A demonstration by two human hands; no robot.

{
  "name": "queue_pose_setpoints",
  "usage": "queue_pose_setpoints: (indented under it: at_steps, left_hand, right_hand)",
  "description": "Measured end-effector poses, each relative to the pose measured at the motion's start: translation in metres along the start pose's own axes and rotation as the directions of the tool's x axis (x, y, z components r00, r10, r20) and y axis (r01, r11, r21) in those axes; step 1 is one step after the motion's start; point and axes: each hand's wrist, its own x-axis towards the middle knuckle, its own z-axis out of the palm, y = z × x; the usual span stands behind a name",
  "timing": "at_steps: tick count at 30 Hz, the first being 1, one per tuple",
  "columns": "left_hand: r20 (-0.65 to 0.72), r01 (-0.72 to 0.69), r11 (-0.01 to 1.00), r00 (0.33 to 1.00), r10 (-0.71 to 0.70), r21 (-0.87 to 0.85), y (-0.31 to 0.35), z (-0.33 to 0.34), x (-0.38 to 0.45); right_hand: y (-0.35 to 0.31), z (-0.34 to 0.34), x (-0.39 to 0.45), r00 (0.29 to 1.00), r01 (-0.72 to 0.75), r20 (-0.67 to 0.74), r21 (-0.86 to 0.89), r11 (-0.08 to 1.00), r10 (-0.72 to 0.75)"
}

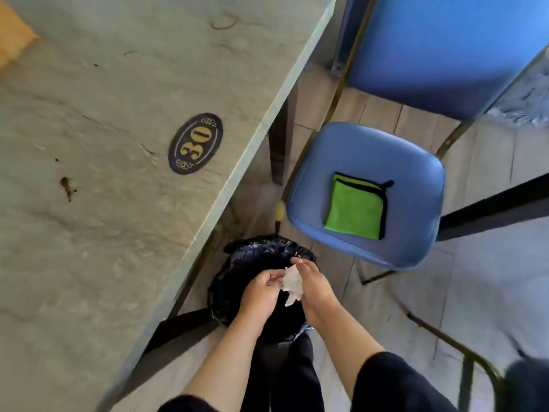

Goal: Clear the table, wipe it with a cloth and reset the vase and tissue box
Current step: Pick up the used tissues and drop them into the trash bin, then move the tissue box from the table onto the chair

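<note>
A crumpled white tissue [292, 283] is pinched between my left hand [261, 291] and my right hand [315, 288], both held over a bin lined with a black bag [237, 272] on the floor beside the table. The grey marbled table [113, 179] fills the left; it carries a dark oval "30" plate [195, 143] and brown stains [66, 185]. A folded green cloth with black trim [356, 207] lies on the seat of a blue chair [386, 153]. Neither vase nor tissue box is in view.
A second blue chair [439, 49] stands at the top right. An orange-yellow object [13, 40] shows at the table's top left corner. Another chair's metal frame [463, 349] crosses the tiled floor at the lower right.
</note>
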Motion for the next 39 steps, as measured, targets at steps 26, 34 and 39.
queue_pose_setpoints:
  at_steps: [26, 34, 39]
  left_hand:
    - [-0.108, -0.393, 0.894, 0.919, 0.378, -0.213, 0.168, -0.172, -0.097]
    - [-0.376, -0.473, 0.81, 0.861, 0.343, -0.345, 0.173, -0.335, -0.071]
    - [-0.556, -0.544, 0.775, 0.77, 0.311, -0.32, 0.164, -0.44, -0.025]
  right_hand:
    - [-0.174, 0.118, -0.134, 0.855, 0.5, 0.127, 0.053, 0.864, -0.503]
    - [-0.187, 0.274, -0.147, 0.753, 0.629, 0.286, -0.049, 0.776, -0.593]
    - [-0.19, 0.386, -0.125, 0.71, 0.69, 0.373, -0.203, 0.694, -0.597]
